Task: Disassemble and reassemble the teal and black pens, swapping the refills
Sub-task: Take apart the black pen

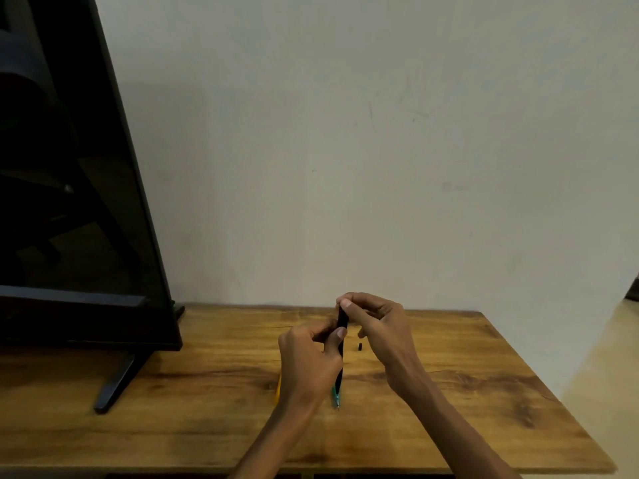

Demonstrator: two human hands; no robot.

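Black pen barrel (341, 340) stands nearly upright, gripped at its middle by the left hand (311, 361), thumb against its side. Right hand (377, 326) pinches its top end between thumb and forefinger, probably unscrewing or seating something (hidden by fingertips). Teal pen piece (336, 397) lies below the left palm; a small black part (359, 347) rests beneath the right fingers. Next likely needs a steady twist.
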